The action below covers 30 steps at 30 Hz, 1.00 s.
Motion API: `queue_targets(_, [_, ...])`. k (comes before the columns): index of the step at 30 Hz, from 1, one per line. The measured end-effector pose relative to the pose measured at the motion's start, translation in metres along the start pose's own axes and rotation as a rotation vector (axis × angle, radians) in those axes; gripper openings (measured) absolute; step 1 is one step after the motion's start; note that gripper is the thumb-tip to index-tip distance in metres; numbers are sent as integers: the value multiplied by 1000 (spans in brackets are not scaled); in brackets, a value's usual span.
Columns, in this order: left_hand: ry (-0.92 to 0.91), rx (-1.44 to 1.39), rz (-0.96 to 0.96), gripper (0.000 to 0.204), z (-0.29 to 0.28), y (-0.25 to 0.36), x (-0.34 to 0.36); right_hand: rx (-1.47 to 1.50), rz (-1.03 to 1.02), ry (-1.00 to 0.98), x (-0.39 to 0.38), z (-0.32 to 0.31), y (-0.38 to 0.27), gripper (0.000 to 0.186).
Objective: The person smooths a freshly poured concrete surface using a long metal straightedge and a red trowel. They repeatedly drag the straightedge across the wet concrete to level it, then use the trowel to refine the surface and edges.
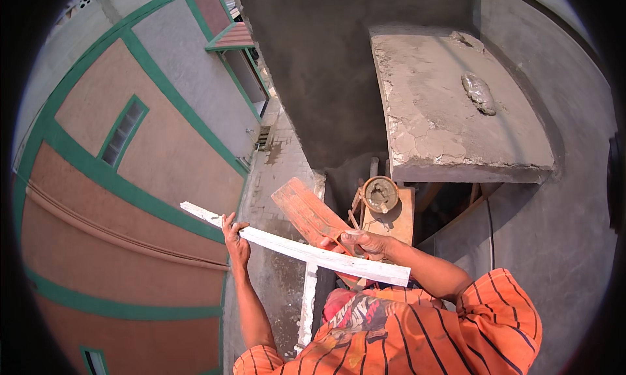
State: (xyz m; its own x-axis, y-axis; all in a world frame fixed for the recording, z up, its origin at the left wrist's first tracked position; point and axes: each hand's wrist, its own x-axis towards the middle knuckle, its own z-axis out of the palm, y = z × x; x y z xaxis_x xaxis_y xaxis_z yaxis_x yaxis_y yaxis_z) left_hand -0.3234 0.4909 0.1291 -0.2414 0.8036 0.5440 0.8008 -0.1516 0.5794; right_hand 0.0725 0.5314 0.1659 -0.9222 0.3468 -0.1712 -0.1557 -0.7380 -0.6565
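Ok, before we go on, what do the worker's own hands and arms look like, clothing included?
The left hand and right hand are both bare, with no gloves. The left sleeve and right sleeve are short and loose, orange with thin dark stripes, leaving the forearms uncovered. I see no watch or band on either wrist.

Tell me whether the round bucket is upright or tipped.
Upright: the bucket has its round mouth facing up toward the camera, showing grey mix inside.

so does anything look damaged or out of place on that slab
A shiny grey lump, possibly wet mortar, stands out on the flatter concrete slab; the slab's left edge also looks cracked and ragged.
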Motion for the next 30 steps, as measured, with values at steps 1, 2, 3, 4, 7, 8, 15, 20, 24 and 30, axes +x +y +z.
queue_targets(1, [-14,16,36,25,-1,4,10,-96,-3,20,-2,2,-1,69])
queue_targets(2, [-34,28,69,27,1,9,19,-197,-72,55,-2,14,0,71])
queue_targets(3, [-40,7,57,28,5,18,29,-298,-138,95,-3,22,1,74])
queue_targets(4, [-46,-2,90,30,10,21,40,-435,-154,124,-4,25,1,74])
queue_targets(7, [43,-92,105,35,31,32,61,-686,-210,212,-13,38,-4,74])
queue_targets(8, [150,-159,62,39,43,44,66,-680,-242,231,-15,36,-3,74])
queue_targets(15, [45,-1204,-792,56,140,81,38,-525,-368,364,-29,23,9,67])
queue_targets(20, [51,-1177,-894,58,193,75,32,-523,-320,489,-42,16,24,61])
queue_targets(24, [-34,-1137,-879,58,209,87,61,-490,-149,623,-66,-7,25,44])
queue_targets(30, [45,-1190,-802,49,213,161,129,-604,-35,867,-126,-39,58,36])
